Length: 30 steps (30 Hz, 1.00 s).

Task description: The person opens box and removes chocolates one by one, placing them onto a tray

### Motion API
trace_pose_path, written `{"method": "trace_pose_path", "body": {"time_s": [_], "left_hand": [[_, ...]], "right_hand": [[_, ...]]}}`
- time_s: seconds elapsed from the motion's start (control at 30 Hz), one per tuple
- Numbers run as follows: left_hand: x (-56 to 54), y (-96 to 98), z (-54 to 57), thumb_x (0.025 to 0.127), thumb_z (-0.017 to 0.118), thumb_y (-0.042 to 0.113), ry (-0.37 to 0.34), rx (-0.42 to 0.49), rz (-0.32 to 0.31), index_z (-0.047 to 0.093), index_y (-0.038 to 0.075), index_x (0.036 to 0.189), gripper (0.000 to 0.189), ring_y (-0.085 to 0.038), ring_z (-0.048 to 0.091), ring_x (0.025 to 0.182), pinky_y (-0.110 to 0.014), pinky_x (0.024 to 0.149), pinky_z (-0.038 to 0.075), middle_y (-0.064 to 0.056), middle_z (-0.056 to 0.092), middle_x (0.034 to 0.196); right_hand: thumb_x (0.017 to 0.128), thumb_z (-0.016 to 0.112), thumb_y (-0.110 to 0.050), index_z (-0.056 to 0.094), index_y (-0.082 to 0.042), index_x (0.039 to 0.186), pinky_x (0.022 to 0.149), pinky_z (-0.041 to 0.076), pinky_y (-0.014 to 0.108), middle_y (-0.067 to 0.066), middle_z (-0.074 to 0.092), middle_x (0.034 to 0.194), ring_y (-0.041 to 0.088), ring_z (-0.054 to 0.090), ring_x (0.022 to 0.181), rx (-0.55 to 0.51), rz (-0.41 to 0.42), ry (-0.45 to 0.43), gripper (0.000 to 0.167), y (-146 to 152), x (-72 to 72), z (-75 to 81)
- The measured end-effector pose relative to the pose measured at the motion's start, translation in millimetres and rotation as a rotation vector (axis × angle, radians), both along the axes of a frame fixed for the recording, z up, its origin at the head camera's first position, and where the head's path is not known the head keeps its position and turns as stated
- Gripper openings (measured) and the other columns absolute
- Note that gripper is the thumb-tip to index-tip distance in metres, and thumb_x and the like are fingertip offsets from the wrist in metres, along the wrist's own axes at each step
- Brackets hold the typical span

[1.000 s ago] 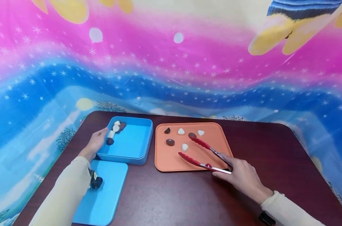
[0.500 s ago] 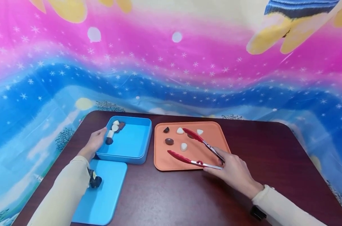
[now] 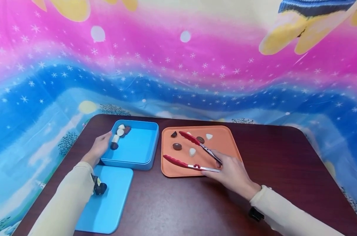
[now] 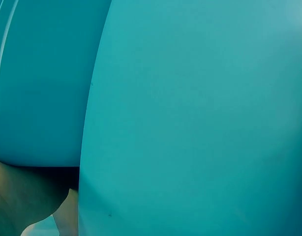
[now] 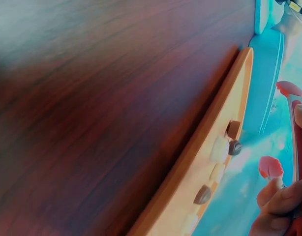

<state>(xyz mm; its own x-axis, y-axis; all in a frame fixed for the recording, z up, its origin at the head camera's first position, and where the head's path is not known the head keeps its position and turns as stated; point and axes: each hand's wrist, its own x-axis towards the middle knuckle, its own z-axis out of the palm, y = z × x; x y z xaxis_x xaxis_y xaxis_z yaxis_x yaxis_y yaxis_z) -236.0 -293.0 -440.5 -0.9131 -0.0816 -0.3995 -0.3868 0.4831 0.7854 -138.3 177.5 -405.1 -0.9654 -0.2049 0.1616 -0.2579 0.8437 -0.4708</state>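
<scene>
My right hand (image 3: pixel 234 172) grips a pair of tongs (image 3: pixel 206 150) with red scalloped tips. Their arms are spread over the orange tray (image 3: pixel 225 157), with nothing between the tips. Chocolates lie on this tray: a brown oval one (image 3: pixel 177 146), a white one (image 3: pixel 192 151), a white triangular one (image 3: pixel 209 136) and several more. The upper tip partly covers another white piece. At the left, my left hand (image 3: pixel 99 148) holds the side wall of a blue box (image 3: pixel 143 165). Dark and white chocolates (image 3: pixel 120 132) are clustered along that box's left side.
A flat blue lid (image 3: pixel 113 203) lies in front of the box, under my left forearm. The dark wooden table (image 3: pixel 278 157) extends to the right of the tray. A colourful printed cloth (image 3: pixel 196 75) hangs behind the table.
My right hand has moved left with the tongs, carrying their spread tips across the tray toward its left side. My left hand has stayed at the box.
</scene>
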Motion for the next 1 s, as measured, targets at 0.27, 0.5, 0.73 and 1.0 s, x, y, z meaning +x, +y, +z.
{"method": "trace_pose_path", "body": {"time_s": [0.27,0.5,0.73,1.0], "left_hand": [[0.9,-0.5,-1.2,0.105,0.015,0.062,-0.003,0.005,-0.008,-0.001,0.012,0.163,0.079,-0.048,0.001,0.156,-0.071,0.123,0.011,-0.02,-0.001,0.171],[1.9,1.1,0.5,0.106,0.015,0.061,0.003,0.006,-0.022,-0.001,0.013,0.163,0.076,-0.049,0.0,0.156,-0.071,0.123,0.01,-0.02,-0.001,0.171],[1.3,2.0,1.1,0.106,0.014,0.062,-0.007,0.002,-0.006,-0.001,0.012,0.163,0.077,-0.048,0.001,0.156,-0.07,0.123,0.011,-0.02,0.0,0.171],[-0.8,0.4,1.1,0.105,0.015,0.063,-0.017,-0.003,0.006,-0.001,0.013,0.163,0.078,-0.048,0.001,0.156,-0.071,0.123,0.01,-0.02,0.0,0.171]], "right_hand": [[0.073,0.086,-0.056,0.065,-0.014,0.136,0.068,0.051,0.029,0.003,0.077,0.107,0.012,0.064,0.084,-0.032,0.033,-0.006,0.079,-20,-2.5,-4.0],[0.073,0.085,-0.06,0.066,-0.019,0.135,0.052,0.035,0.024,-0.008,0.054,0.066,0.008,0.046,0.061,-0.019,0.032,-0.009,0.077,-34,-6.0,-0.5],[0.073,0.085,-0.06,0.065,-0.025,0.135,0.046,0.029,0.024,-0.007,0.044,0.061,0.01,0.039,0.053,-0.038,0.046,-0.033,0.074,-52,-14.2,5.2],[0.073,0.084,-0.06,0.065,-0.023,0.132,0.044,0.027,0.026,-0.005,0.044,0.06,0.011,0.039,0.049,-0.058,0.06,-0.083,0.073,-71,-24.3,8.7]]}}
